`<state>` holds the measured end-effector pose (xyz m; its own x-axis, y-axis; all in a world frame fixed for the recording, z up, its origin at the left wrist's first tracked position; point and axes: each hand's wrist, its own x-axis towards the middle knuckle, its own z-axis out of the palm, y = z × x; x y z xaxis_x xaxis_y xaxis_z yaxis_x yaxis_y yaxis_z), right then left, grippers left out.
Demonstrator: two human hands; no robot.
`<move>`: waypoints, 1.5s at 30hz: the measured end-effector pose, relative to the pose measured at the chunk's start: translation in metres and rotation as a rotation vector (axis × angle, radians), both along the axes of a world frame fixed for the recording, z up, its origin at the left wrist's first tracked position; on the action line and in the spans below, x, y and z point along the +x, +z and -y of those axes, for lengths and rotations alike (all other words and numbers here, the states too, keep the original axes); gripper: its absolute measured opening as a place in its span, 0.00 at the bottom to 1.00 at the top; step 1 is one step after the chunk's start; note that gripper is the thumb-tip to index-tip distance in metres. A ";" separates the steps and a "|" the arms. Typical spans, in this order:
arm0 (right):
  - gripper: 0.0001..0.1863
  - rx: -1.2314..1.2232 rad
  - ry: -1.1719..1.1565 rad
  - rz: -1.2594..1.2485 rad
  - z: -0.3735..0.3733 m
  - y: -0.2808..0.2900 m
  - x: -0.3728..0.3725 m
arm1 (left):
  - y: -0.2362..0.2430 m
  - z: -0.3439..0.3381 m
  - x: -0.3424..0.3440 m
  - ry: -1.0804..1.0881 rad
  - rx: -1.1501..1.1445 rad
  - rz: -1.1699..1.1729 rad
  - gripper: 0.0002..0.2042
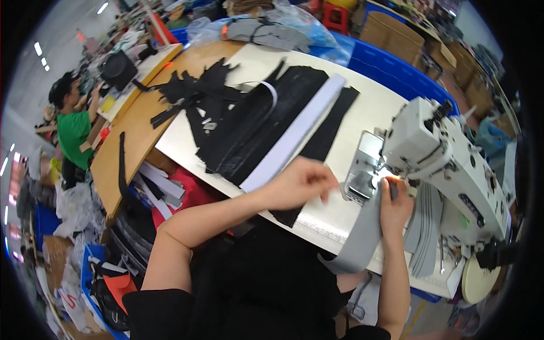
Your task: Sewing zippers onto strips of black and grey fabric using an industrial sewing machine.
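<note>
My left hand point(306, 180) hovers over the white sewing table point(320, 224), left of the machine's plate, fingers loosely curled apart with nothing visible between them. My right hand point(395, 201) grips a wide grey strip point(357, 243) at the needle area of the white sewing machine point(422, 136); the strip hangs toward me over the table edge. Layered grey strips point(425, 226) lie to its right. On the table's left part are black fabric pieces point(249, 130), a long pale lilac strip point(294, 127) and ragged black offcuts point(187, 90).
A wooden board point(116, 170) adjoins the table on the left. Beyond it a co-worker in green point(73, 136) works at another station. Blue bins point(391, 71) line the back, with a red stool point(334, 20) and cardboard point(385, 34). Bags and crates point(96, 255) crowd the lower left.
</note>
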<state>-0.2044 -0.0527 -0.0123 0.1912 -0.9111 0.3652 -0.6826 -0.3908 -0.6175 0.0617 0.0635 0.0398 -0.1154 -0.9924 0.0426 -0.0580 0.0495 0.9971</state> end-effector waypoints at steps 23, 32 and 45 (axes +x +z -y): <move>0.21 -0.001 -0.175 0.215 -0.080 0.019 -0.078 | -0.047 0.052 0.276 1.818 0.270 0.409 0.27; 0.20 0.001 -0.149 0.212 -0.106 0.024 -0.069 | -0.023 0.064 0.278 1.577 -0.152 0.127 0.07; 0.46 0.290 0.466 0.581 -0.156 0.065 0.059 | 0.031 -0.039 0.007 0.159 -0.209 -0.164 0.03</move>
<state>-0.1454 0.1033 0.0523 0.4279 -0.8580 0.2842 -0.0262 -0.3261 -0.9450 0.0689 0.1026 0.0703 0.0655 -0.9653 0.2528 0.0797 0.2576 0.9630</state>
